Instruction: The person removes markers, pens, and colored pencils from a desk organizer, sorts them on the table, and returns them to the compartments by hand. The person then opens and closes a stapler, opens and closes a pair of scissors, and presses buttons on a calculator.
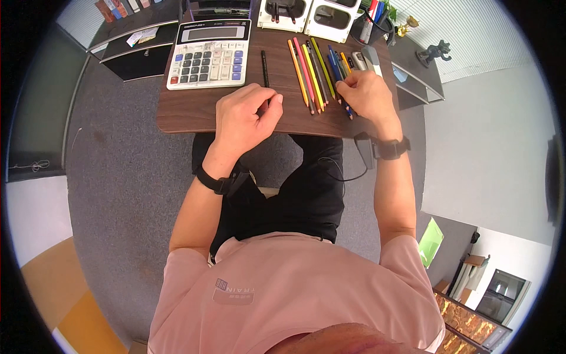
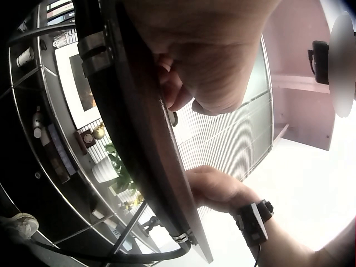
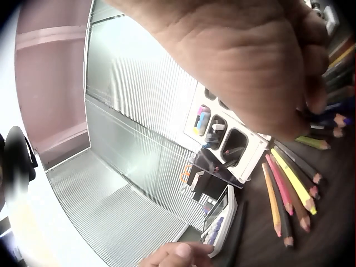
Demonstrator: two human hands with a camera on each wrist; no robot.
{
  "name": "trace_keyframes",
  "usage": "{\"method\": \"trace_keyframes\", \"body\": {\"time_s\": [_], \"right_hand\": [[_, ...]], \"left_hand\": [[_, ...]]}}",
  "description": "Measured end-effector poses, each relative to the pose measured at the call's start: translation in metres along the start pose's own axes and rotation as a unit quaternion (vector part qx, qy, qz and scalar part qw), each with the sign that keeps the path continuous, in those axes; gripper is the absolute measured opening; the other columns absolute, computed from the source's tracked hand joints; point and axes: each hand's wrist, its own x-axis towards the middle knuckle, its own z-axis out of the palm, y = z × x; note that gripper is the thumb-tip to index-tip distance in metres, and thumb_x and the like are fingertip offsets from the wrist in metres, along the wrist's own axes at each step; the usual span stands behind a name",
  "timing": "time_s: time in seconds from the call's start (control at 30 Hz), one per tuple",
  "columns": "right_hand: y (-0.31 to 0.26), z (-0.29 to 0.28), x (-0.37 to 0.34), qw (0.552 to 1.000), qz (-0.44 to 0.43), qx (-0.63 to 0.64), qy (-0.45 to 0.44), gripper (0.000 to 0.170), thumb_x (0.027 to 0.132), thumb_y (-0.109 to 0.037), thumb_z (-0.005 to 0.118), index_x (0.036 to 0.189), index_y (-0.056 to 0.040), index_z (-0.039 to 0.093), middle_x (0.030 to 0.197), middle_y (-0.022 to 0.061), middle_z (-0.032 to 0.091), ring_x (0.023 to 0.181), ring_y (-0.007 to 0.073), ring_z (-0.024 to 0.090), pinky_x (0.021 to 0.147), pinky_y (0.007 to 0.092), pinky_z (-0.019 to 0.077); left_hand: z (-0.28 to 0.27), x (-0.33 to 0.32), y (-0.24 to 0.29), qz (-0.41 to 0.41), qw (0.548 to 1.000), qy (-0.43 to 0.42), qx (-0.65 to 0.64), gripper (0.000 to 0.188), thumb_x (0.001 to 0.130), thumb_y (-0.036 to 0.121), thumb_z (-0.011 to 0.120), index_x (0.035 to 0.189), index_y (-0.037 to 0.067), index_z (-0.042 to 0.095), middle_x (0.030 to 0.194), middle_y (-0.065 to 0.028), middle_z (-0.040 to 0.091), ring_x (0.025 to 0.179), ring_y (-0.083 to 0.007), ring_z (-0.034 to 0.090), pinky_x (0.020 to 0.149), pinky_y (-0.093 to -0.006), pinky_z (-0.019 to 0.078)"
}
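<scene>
My right hand (image 1: 368, 97) is over the right end of a row of coloured pencils, thumb and fingers curled together at the blue pencils (image 1: 334, 62). In the right wrist view its fingertips meet a blue pencil (image 3: 336, 118), which it pinches; the grip is partly hidden. An olive-green pencil (image 1: 322, 65) lies just left of it, then yellow (image 1: 315, 74), pink (image 1: 302, 65) and orange (image 1: 298, 71) pencils, with dark ones between. My left hand (image 1: 244, 118) rests loosely curled at the table's front edge, near a black pencil (image 1: 265, 65) lying lengthwise.
A white calculator (image 1: 209, 56) lies at the table's left. Behind the pencils stand white organizer boxes (image 1: 332, 20) and a mesh pen cup (image 1: 377, 32) with markers. A grey stapler-like object (image 1: 371, 59) sits beside the right hand. A cable (image 1: 348, 179) hangs from the right wrist.
</scene>
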Motion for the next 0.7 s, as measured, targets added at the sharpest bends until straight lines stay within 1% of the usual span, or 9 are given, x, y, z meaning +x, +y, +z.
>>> {"method": "trace_keyframes", "body": {"time_s": [0.1,0.17,0.2,0.27,0.37,0.47,0.6,0.67,0.7], "right_hand": [[0.003,-0.001,-0.003,1.000,0.007,-0.018,0.013,0.032,0.096,-0.039,0.078,0.096,-0.0095,0.089,0.082,0.0154,0.083,0.088,0.0373,0.084,0.087,0.0480,0.0653],[0.000,-0.001,-0.007,0.998,0.011,-0.032,0.056,0.029,0.095,-0.039,0.080,0.094,-0.0100,0.087,0.081,0.0146,0.083,0.087,0.0361,0.084,0.085,0.0478,0.0650],[0.001,0.001,-0.008,0.998,0.011,-0.031,0.056,0.029,0.095,-0.039,0.080,0.094,-0.0100,0.087,0.081,0.0146,0.083,0.087,0.0361,0.084,0.085,0.0478,0.0650],[0.006,0.007,-0.009,0.994,-0.025,0.007,0.106,0.024,0.096,-0.035,0.081,0.092,-0.0115,0.085,0.079,0.0128,0.082,0.085,0.0346,0.084,0.082,0.0471,0.0645],[0.008,0.013,-0.008,0.992,-0.066,0.056,0.089,0.019,0.097,-0.030,0.081,0.094,-0.0125,0.086,0.083,0.0127,0.083,0.086,0.0357,0.083,0.082,0.0482,0.0645],[0.004,0.013,-0.012,0.994,-0.083,0.019,0.071,0.018,0.097,-0.030,0.081,0.097,-0.0131,0.087,0.089,0.0125,0.085,0.090,0.0370,0.083,0.083,0.0494,0.0649],[-0.003,0.009,-0.011,0.998,-0.043,-0.003,0.041,0.019,0.098,-0.030,0.080,0.099,-0.0129,0.088,0.096,0.0135,0.086,0.095,0.0384,0.083,0.086,0.0509,0.0652],[-0.001,0.010,-0.009,0.996,-0.073,-0.041,0.040,0.023,0.098,-0.033,0.083,0.102,-0.0108,0.089,0.090,0.0134,0.086,0.087,0.0330,0.083,0.082,0.0469,0.0645],[-0.001,0.010,-0.009,0.996,-0.072,-0.041,0.040,0.023,0.098,-0.033,0.083,0.102,-0.0108,0.089,0.090,0.0134,0.086,0.087,0.0330,0.083,0.082,0.0469,0.0645]], "left_hand": [[-0.001,0.001,0.002,-0.001,1.000,-0.006,0.004,0.006,0.100,0.009,0.084,0.098,0.003,0.082,0.075,-0.0075,0.070,0.059,-0.0197,0.064,0.056,-0.0346,0.0483],[0.000,0.001,0.001,-0.001,1.000,-0.008,0.004,0.006,0.100,0.009,0.084,0.098,0.003,0.082,0.075,-0.0075,0.070,0.059,-0.0198,0.064,0.056,-0.0346,0.0483],[0.000,0.000,0.000,-0.002,1.000,-0.008,0.005,0.006,0.100,0.009,0.084,0.098,0.003,0.082,0.075,-0.0074,0.070,0.059,-0.0198,0.064,0.056,-0.0346,0.0483],[0.000,0.000,0.001,-0.002,1.000,-0.006,0.005,0.006,0.100,0.009,0.084,0.098,0.003,0.082,0.076,-0.0074,0.070,0.059,-0.0198,0.064,0.057,-0.0346,0.0483],[0.000,0.000,0.001,-0.004,1.000,-0.007,0.006,0.006,0.100,0.009,0.083,0.098,0.003,0.082,0.076,-0.0074,0.070,0.059,-0.0198,0.064,0.057,-0.0346,0.0485],[0.000,0.000,0.002,-0.006,1.000,-0.010,0.009,0.006,0.100,0.009,0.083,0.098,0.003,0.082,0.076,-0.0075,0.070,0.060,-0.0198,0.064,0.057,-0.0345,0.0487],[0.001,0.000,0.001,-0.008,1.000,-0.012,0.011,0.007,0.100,0.009,0.083,0.098,0.003,0.082,0.076,-0.0076,0.070,0.060,-0.0199,0.064,0.057,-0.0346,0.0490],[0.001,-0.001,0.000,-0.008,1.000,-0.013,0.012,0.007,0.101,0.009,0.083,0.098,0.003,0.082,0.077,-0.0076,0.070,0.060,-0.0200,0.064,0.057,-0.0346,0.0490],[0.001,0.000,0.001,-0.008,1.000,-0.014,0.014,0.007,0.101,0.009,0.083,0.098,0.003,0.082,0.077,-0.0077,0.070,0.060,-0.0200,0.065,0.057,-0.0347,0.0491]]}}
